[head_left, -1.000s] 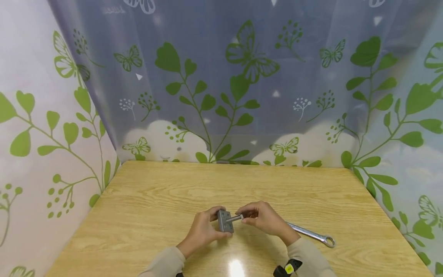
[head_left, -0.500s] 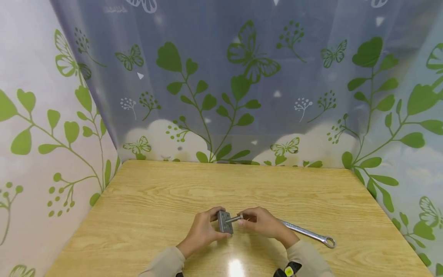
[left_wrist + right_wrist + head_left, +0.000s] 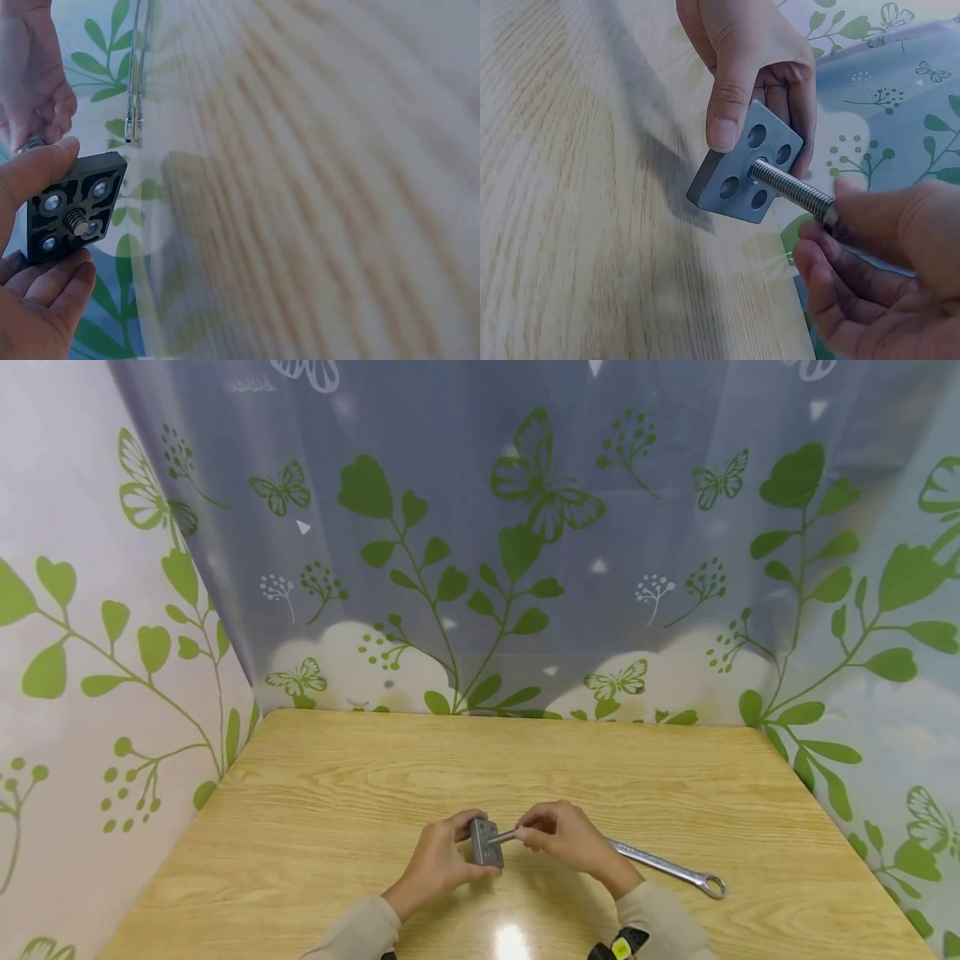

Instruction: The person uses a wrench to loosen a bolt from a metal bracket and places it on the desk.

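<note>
In the head view my left hand (image 3: pixel 435 864) grips a grey square plate (image 3: pixel 486 843) by opposite edges, thumb on the near side. Several round holes surround the plate's centre, where a threaded bolt (image 3: pixel 795 189) runs through it. My right hand (image 3: pixel 573 839) pinches the bolt's head end between thumb and fingers, hiding most of the head. On the far face, in the left wrist view, the bolt's tip (image 3: pixel 77 223) pokes out a short way among shiny fittings in the holes. Both hands hold the pieces above the table.
A chrome combination wrench (image 3: pixel 667 864) lies on the wooden table (image 3: pixel 360 777) to the right, its far end behind my right hand. Curtains (image 3: pixel 465 527) printed with leaves and butterflies stand along the back and sides of the table.
My right fingers have opened slightly, shifted their hold and closed over the bolt's head, which showed more before. The left hand and plate have stayed almost in place.
</note>
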Demonstrator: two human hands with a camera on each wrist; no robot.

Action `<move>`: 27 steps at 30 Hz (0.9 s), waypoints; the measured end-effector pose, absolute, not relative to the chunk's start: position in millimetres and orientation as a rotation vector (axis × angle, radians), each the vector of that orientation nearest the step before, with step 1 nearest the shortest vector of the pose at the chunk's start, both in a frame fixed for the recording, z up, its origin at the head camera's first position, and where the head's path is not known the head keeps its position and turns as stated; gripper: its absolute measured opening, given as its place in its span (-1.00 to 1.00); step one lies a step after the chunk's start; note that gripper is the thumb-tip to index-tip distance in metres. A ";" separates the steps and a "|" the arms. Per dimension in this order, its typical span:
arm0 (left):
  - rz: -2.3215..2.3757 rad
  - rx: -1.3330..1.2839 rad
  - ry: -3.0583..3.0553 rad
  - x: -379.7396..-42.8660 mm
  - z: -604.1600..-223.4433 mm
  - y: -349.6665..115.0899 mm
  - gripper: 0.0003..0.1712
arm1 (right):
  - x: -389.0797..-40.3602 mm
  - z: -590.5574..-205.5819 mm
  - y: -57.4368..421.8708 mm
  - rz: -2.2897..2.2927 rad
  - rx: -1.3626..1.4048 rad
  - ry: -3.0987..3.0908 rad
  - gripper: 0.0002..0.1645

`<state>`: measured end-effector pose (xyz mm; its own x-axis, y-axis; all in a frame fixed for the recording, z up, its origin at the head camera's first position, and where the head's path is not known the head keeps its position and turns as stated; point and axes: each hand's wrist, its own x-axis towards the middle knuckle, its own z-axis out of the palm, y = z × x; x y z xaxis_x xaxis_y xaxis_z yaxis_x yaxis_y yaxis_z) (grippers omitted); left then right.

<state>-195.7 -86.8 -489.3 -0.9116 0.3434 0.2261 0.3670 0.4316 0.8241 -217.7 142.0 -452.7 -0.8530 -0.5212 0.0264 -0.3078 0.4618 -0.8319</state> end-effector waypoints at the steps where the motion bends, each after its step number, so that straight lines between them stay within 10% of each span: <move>1: -1.524 -0.649 -2.637 -195.9 -489.0 -86.6 -0.19 | -217.8 -452.5 141.6 -1.340 -0.739 2.497 -0.73; 27: -1.531 -0.618 -2.626 -196.7 -487.0 -85.0 -0.19 | -218.5 -451.8 147.7 -1.337 -0.654 2.378 -0.48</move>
<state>-196.7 -85.0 -487.0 -0.9198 0.3178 0.2302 0.3570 0.4337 0.8273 -218.5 147.7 -451.8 -0.8382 -0.5416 -0.0636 -0.2270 0.4527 -0.8623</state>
